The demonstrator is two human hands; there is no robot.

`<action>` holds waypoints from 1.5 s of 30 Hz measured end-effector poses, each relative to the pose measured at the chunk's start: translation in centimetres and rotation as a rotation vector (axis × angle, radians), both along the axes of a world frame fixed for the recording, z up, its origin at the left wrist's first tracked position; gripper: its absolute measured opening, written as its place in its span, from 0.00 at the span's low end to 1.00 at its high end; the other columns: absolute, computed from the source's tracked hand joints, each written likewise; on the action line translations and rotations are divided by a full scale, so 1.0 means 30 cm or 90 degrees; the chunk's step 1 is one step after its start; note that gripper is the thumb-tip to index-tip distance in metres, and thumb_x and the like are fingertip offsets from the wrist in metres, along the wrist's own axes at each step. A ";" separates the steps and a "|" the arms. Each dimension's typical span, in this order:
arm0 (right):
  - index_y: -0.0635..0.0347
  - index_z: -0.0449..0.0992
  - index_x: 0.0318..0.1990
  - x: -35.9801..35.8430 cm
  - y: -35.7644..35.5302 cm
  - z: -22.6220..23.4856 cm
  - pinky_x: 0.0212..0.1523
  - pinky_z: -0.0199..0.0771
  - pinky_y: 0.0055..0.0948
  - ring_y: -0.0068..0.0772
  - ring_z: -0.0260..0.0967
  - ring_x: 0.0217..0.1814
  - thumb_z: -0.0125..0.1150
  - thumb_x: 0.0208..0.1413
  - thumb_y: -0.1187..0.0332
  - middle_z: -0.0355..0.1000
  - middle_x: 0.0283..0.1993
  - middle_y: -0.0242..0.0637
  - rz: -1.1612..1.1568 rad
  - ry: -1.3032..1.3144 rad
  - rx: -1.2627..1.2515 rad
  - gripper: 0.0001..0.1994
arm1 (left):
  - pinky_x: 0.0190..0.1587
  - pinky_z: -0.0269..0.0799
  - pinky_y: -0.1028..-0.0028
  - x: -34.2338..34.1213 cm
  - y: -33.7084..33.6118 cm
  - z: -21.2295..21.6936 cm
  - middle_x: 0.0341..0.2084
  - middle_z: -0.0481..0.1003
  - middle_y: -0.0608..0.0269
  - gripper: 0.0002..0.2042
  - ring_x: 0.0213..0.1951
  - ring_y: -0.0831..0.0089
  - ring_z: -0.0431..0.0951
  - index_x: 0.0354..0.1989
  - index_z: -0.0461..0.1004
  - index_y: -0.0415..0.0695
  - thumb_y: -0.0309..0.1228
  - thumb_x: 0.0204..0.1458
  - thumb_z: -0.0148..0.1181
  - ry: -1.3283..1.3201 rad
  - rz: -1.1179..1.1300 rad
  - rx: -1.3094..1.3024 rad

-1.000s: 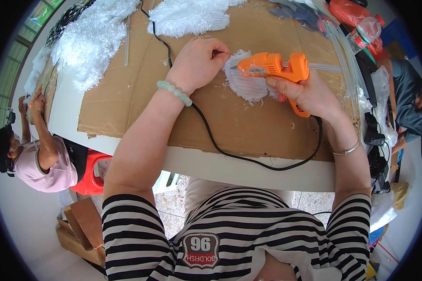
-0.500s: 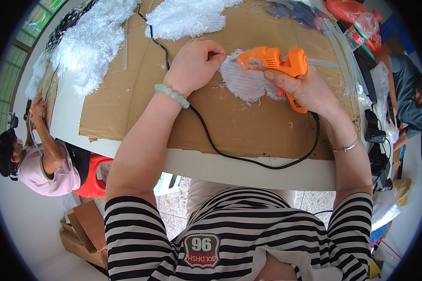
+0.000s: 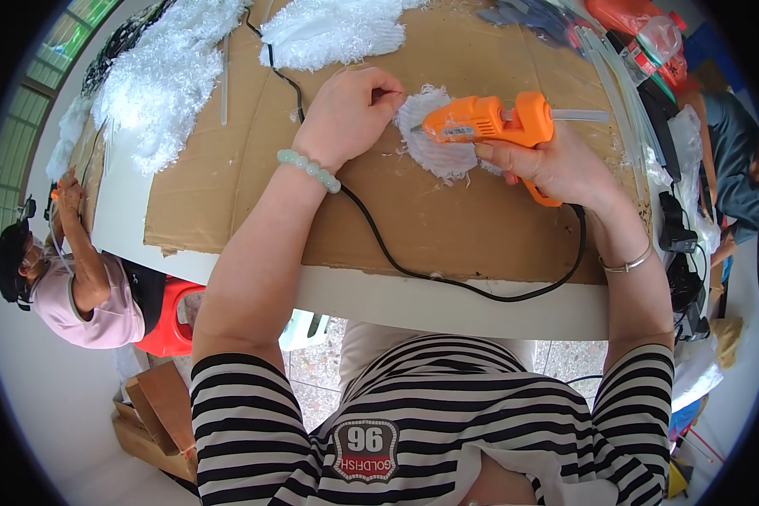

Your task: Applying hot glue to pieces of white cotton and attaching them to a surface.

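Note:
An orange hot glue gun is gripped in my right hand, and a clear glue stick juts from its back end. Its nozzle points left, over a small white fuzzy fabric piece lying on the cardboard. The gun and my fingers cover part of that piece. My left hand has thumb and forefinger pinched together at the fabric's upper left edge. The black cord runs from the gun's handle in a loop and passes under my left wrist.
Brown cardboard covers much of the white table. White fuzzy material lies at the far left, with another piece at the back. Clear sticks lie along the right. A person in pink sits left; another person is at right.
The glue gun has shifted slightly toward me, its nozzle now showing over the fabric. More of the fabric's upper part is visible. My left hand has stayed almost in place.

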State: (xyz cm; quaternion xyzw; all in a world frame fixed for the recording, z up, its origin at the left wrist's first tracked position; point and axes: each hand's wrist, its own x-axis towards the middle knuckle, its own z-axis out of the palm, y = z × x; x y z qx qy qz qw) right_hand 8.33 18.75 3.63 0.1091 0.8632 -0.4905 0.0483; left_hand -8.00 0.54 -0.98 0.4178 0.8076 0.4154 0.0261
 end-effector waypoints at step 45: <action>0.60 0.71 0.36 0.006 0.156 0.035 0.26 0.67 0.25 0.26 0.68 0.24 0.57 0.55 0.57 0.67 0.24 0.31 -0.047 0.112 -0.283 0.15 | 0.35 0.69 0.70 0.010 0.012 -0.009 0.24 0.75 0.58 0.06 0.30 0.62 0.73 0.32 0.78 0.40 0.26 0.47 0.58 0.014 -0.071 0.047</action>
